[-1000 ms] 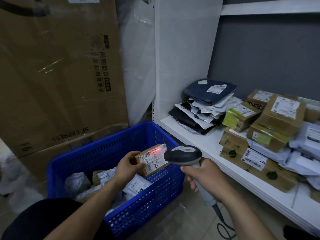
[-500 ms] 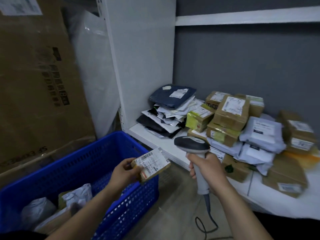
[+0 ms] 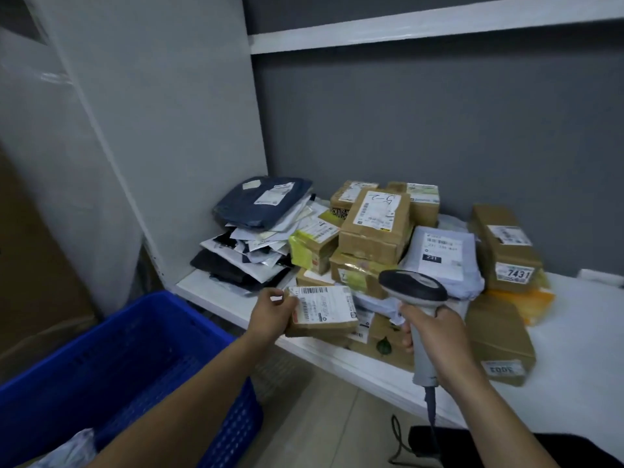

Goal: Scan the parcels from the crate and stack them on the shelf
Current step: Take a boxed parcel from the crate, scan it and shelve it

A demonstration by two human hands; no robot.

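The white shelf (image 3: 574,332) takes up the right and centre of the view, closed on its left by a white side panel (image 3: 169,130), with a grey back wall and a second board (image 3: 422,28) above. The blue crate (image 3: 135,349) stands on the tiled floor (image 3: 320,417) just left of the shelf's front edge. A pale bagged item (image 3: 67,447) shows at the crate's near corner; the rest of its contents are out of view.

A heap of parcels (image 3: 358,275) occupies the shelf against the back wall. At its left, flat mailers are stacked with a dark blue mailer (image 3: 260,204) on top. At the centre, a brown carton marked "5-2" (image 3: 374,224) sits on other cartons. To its right lies a white poly bag (image 3: 442,255). Beyond that lies a carton labelled "7431" (image 3: 506,251), and a further carton (image 3: 499,339) lies at the front right.

The parcel in hand (image 3: 324,310) is a small flat brown carton, label side up. It is held level above the shelf's front edge, directly before the heap; contact with the items beneath cannot be determined. The left hand (image 3: 270,315) grips its left end, thumb on top and fingers under.

The scanner (image 3: 413,288) is upright, head towards the heap, just right of the parcel and apart from it. The right hand (image 3: 435,342) is wrapped round its handle. The scanner's cable (image 3: 430,410) hangs to the floor.
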